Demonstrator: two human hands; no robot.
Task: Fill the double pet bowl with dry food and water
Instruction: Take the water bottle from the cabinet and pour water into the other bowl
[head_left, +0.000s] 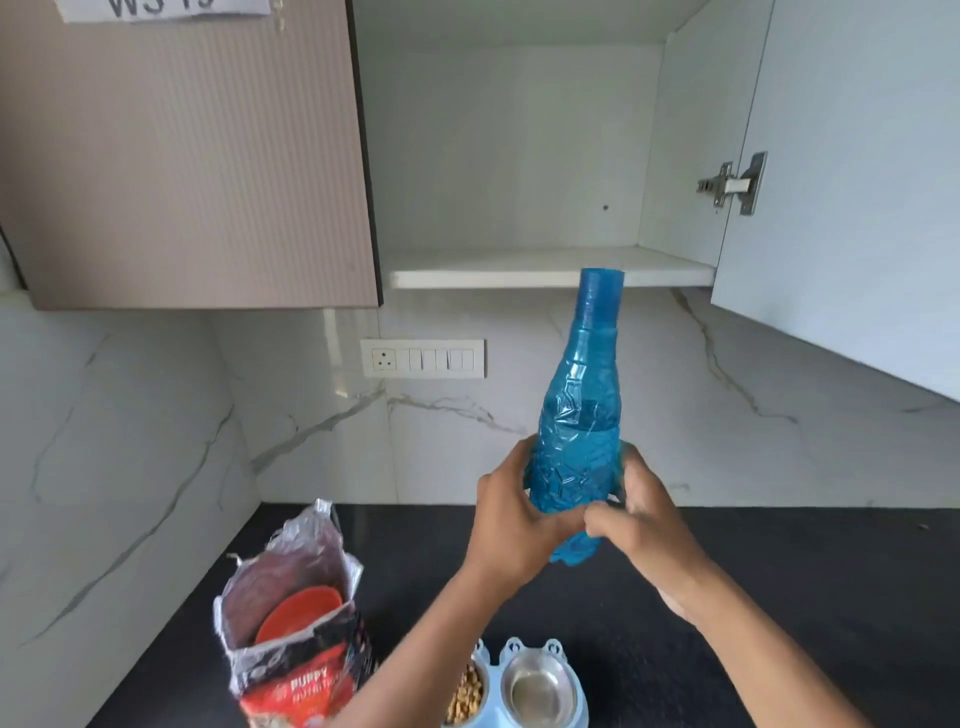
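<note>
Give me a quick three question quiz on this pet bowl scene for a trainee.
1. True or false: both hands hold the blue bottle.
2. Which bowl compartment holds dry food: A the person's left, B the right?
3. What orange thing sits inside the open food bag?

Key:
1. True: left hand and right hand grip its lower part.
2. A: kibble lies left of the steel bowl.
3. An orange scoop.
</note>
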